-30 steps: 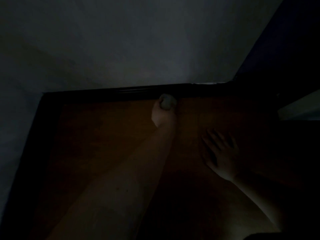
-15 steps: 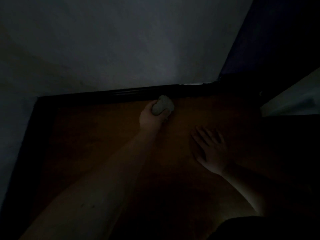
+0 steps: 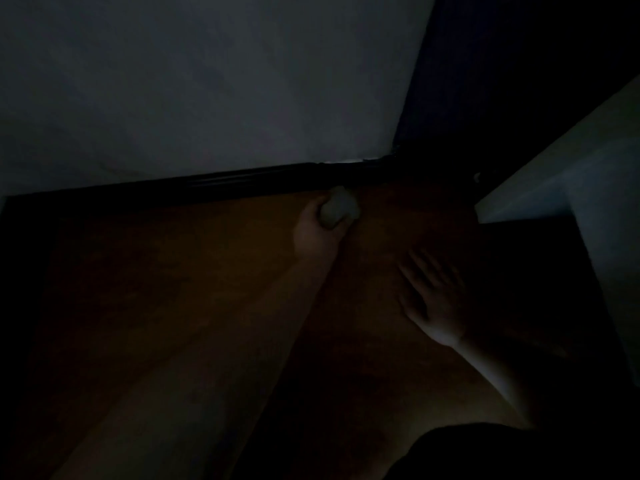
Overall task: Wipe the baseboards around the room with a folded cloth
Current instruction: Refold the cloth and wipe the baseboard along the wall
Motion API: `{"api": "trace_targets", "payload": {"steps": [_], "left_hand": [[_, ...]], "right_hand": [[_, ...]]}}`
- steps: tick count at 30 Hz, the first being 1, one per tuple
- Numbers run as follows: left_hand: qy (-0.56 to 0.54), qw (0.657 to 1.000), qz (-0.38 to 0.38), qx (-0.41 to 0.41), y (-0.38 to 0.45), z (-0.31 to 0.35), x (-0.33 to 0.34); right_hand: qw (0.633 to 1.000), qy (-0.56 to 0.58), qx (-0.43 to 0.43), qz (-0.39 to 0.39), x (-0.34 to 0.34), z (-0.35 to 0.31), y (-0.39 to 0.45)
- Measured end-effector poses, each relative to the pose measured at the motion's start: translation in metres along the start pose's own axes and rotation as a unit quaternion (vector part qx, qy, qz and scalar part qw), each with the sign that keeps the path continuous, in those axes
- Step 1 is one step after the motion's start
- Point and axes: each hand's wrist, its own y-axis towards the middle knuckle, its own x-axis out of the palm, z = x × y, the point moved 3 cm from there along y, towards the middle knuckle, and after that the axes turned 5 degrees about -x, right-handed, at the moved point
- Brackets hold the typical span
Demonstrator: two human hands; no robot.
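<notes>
The room is very dark. My left hand [image 3: 317, 233] grips a pale bunched cloth [image 3: 339, 207] and holds it against the foot of the dark baseboard [image 3: 221, 183], which runs along the bottom of the grey wall. My right hand [image 3: 433, 299] lies flat on the brown wooden floor [image 3: 166, 271] with its fingers spread, to the right of and nearer than the left hand.
A pale piece of furniture [image 3: 561, 188] juts in from the right, close to my right hand. A dark panel [image 3: 485, 81] meets the wall at the corner on the right. Another dark baseboard [image 3: 20, 271] runs down the left edge.
My left hand drew the cloth a little back from the baseboard, then returned it to the board's foot. The view shifted, bringing more of the pale furniture in. My right hand stays flat.
</notes>
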Motion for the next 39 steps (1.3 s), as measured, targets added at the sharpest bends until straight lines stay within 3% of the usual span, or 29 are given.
{"api": "trace_targets", "payload": {"steps": [6, 12, 19, 28, 31, 34, 39], "left_hand": [[0.001, 0.995, -0.082, 0.051, -0.008, 0.039, 0.082], [0.012, 0.999, -0.033, 0.036, 0.009, 0.050, 0.084], [0.017, 0.997, 0.070, -0.027, 0.023, 0.020, 0.025], [0.046, 0.984, 0.165, -0.043, 0.044, -0.033, -0.096], [-0.001, 0.966, 0.237, -0.103, 0.046, -0.050, -0.135], [-0.055, 0.925, 0.339, -0.163, 0.045, -0.063, -0.172], [-0.064, 0.911, 0.387, -0.125, 0.045, -0.045, -0.177]], "right_hand": [[1.000, 0.017, -0.007, 0.004, -0.002, -0.001, -0.004], [1.000, 0.018, -0.019, 0.007, 0.000, 0.003, -0.006], [1.000, 0.026, -0.008, 0.001, 0.000, 0.004, -0.009], [0.999, 0.029, -0.013, 0.012, 0.004, 0.008, -0.007], [0.999, 0.034, -0.009, 0.008, 0.009, 0.011, -0.006], [1.000, 0.030, -0.007, 0.007, 0.012, 0.013, -0.005], [1.000, 0.016, -0.010, 0.003, 0.017, 0.015, -0.005]]}}
